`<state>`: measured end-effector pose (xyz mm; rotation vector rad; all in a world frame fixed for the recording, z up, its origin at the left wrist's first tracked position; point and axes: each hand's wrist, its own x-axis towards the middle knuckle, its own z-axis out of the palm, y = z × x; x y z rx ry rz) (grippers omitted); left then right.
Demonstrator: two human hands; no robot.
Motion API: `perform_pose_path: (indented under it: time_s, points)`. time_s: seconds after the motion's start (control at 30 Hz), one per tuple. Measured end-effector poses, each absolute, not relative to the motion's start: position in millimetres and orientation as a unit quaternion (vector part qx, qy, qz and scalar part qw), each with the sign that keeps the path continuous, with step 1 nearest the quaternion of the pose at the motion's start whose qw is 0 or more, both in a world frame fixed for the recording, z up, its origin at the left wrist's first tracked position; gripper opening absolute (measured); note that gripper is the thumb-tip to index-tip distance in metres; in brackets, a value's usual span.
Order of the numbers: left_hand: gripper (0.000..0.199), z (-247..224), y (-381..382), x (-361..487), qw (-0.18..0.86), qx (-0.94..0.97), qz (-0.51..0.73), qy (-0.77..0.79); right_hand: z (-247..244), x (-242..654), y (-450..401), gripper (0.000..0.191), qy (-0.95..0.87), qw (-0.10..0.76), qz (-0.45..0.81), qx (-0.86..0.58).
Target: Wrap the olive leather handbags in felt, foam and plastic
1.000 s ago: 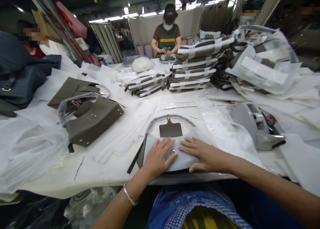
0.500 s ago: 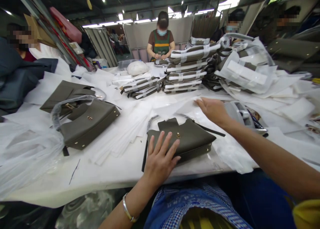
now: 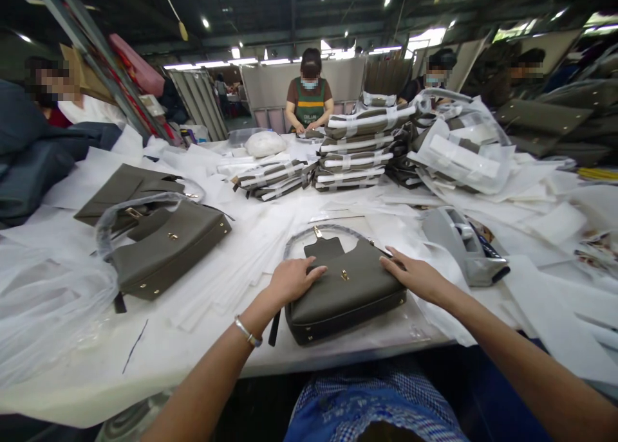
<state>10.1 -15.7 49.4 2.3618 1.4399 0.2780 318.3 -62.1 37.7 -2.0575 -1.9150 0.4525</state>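
Note:
An olive-brown handbag (image 3: 347,294) lies on the white-covered table in front of me, its gold clasp facing up and its wrapped handle arching toward the far side. My left hand (image 3: 294,279) rests on the bag's left upper part, thumb and fingers apart. On the right upper corner lies my right hand (image 3: 410,275), with its fingers spread a little. Neither hand is closed around the bag as far as I can see. The bag's flap (image 3: 322,249) with a gold fitting lies folded out toward the handle.
Two more handbags (image 3: 168,242) lie at the left by crumpled clear plastic. A stack of wrapped bags (image 3: 357,162) stands at the back. At the right are a grey plastic-wrapped item (image 3: 454,242) and white sheets (image 3: 550,300). A masked person (image 3: 310,101) works across the table.
My right hand has come down from the white sheet onto the bag's right side. My left hand has shifted to its upper left. The bag looks fuller, its bottom edge now showing more.

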Motion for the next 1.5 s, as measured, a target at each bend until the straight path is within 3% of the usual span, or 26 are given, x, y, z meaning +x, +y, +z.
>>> perform_pose_path:
  time_s: [0.13,0.3,0.37,0.47,0.53,0.63,0.77,0.87,0.97,1.1,1.27,1.5]
  points:
    - [0.048,35,11,24,0.215,0.847,0.089,0.478,30,319,-79,0.072,-0.617,0.230,0.234,-0.715]
    - [0.030,59,-7,36,0.216,0.850,0.195,0.438,16,314,-97,0.057,-0.524,0.418,0.314,-0.672]
    - [0.029,80,-25,36,0.170,0.865,0.264,0.390,11,308,-103,0.059,-0.476,0.512,0.355,-0.621]
    - [0.025,104,-55,32,-0.012,0.914,0.342,0.217,4,295,-112,0.060,-0.428,0.601,0.352,-0.576]
    - [0.023,110,-73,29,-0.104,0.929,0.332,0.124,2,288,-120,0.053,-0.430,0.609,0.310,-0.590]
    - [0.022,103,-93,27,-0.116,0.944,0.296,0.085,5,278,-134,0.048,-0.487,0.588,0.248,-0.596]
    - [0.024,87,-113,36,-0.083,0.959,0.268,0.034,20,267,-147,0.063,-0.584,0.535,0.170,-0.586]
    - [0.034,81,-121,46,-0.021,0.970,0.239,0.026,30,264,-149,0.075,-0.568,0.512,0.181,-0.619]
    - [0.039,83,-120,56,0.078,0.963,0.207,0.152,32,270,-152,0.068,-0.515,0.532,0.241,-0.627]
    - [0.020,88,-103,75,0.197,0.901,0.204,0.329,27,278,-158,0.061,-0.482,0.568,0.303,-0.594]
    - [0.035,84,-82,108,0.286,0.875,0.230,0.315,24,277,-163,0.058,-0.486,0.587,0.300,-0.574]
    - [0.015,77,-73,129,0.415,0.798,0.304,0.313,17,285,-167,0.059,-0.481,0.605,0.334,-0.539]
